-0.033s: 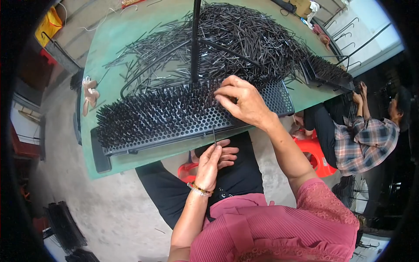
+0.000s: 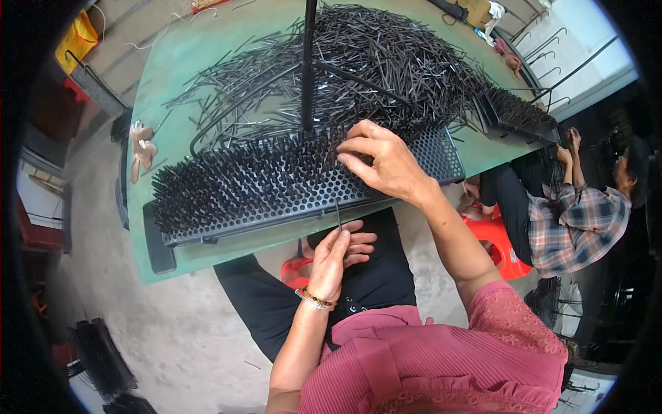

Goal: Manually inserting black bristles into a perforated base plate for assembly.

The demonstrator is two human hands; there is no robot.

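Note:
My left hand (image 2: 332, 259) is just below the near table edge, pinching a thin dark rod (image 2: 338, 214) between thumb and forefinger. The rod points up at the front edge of a long black perforated tray (image 2: 441, 155). Many short black sticks (image 2: 227, 183) stand upright in its holes, dense on the left and middle; bare holes show at the right and along the front. My right hand (image 2: 386, 162) is over the tray, right of the standing sticks, thumb and fingertips curled close together. Whatever lies between those fingertips, if anything, is too small to make out.
A large heap of loose black sticks (image 2: 386, 55) covers the far part of the green table (image 2: 162, 117). A black metal post (image 2: 308, 76) with braces rises behind the tray. At the right, a person in a plaid shirt (image 2: 579, 224) works at another tray (image 2: 514, 117).
My right hand's fingertips have shifted very slightly left. My left hand and the rod stay in place.

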